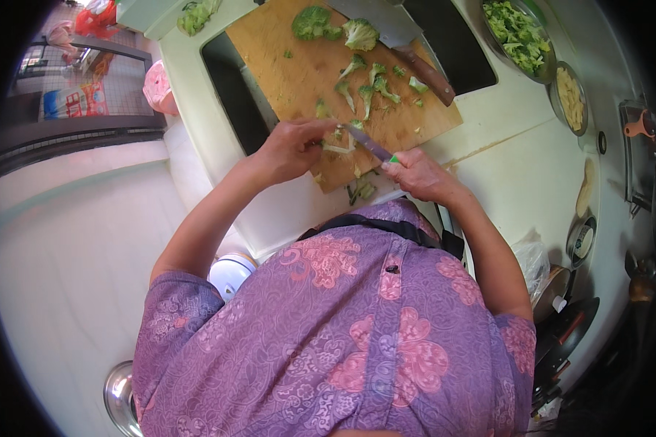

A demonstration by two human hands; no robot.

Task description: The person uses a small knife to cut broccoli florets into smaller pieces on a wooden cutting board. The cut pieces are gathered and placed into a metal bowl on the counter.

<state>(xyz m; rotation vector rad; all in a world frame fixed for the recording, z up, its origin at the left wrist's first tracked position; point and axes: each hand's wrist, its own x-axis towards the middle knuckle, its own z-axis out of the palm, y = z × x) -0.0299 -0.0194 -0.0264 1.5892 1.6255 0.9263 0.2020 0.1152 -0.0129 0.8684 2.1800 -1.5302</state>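
My right hand (418, 173) grips a small paring knife (369, 143) with a green part at the handle; its blade points up and left towards my left fingertips. My left hand (292, 150) hovers over the near left part of the wooden cutting board (284, 71), fingers bent near the blade tip. Whether its fingertips pinch a small piece is not clear. Under the blade lie a broccoli piece (356, 125) and a pale stem piece (340, 148). Several broccoli florets (366, 101) lie mid-board, with larger broccoli heads (311, 23) at the far edge beside a cleaver (423, 74).
The board spans a dark sink (235, 93). To the right stand a metal bowl of chopped greens (516, 38) and a bowl of pale strips (570, 98). Green trimmings (363, 188) lie at the near counter edge. Leafy greens (197, 16) sit at the far left. Pans (566, 328) stand lower right.
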